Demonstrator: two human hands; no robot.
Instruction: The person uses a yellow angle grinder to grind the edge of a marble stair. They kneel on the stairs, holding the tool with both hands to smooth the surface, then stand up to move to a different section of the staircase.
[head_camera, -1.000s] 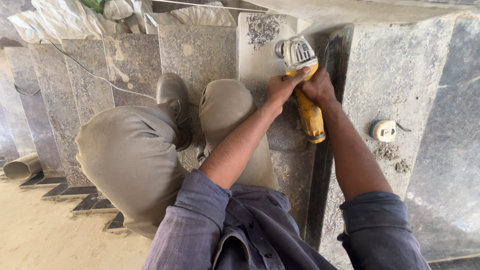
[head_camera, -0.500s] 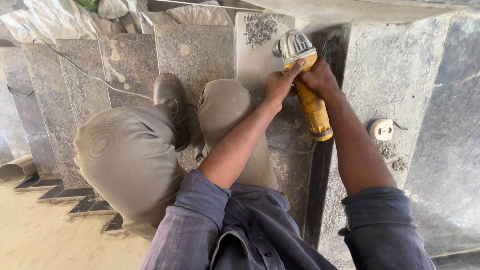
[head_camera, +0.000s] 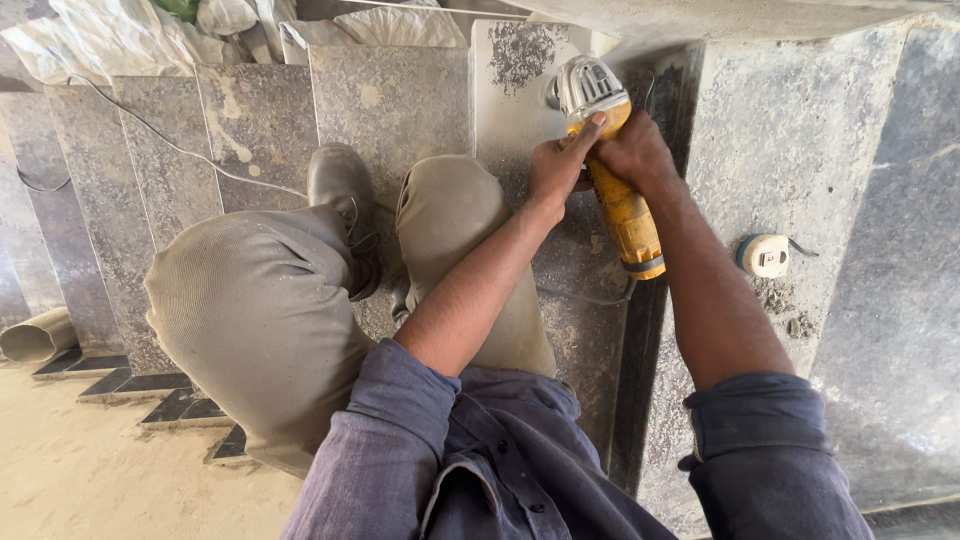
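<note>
While both hands grip yellow angle grinder (head_camera: 612, 170) — left hand (head_camera: 557, 167), right hand (head_camera: 632, 152) — tool unmoved on stone slab (head_camera: 520, 70).

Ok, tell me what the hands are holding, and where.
Both hold a yellow angle grinder: the right hand grips its body behind the head, the left hand steadies it beside the head.
</note>
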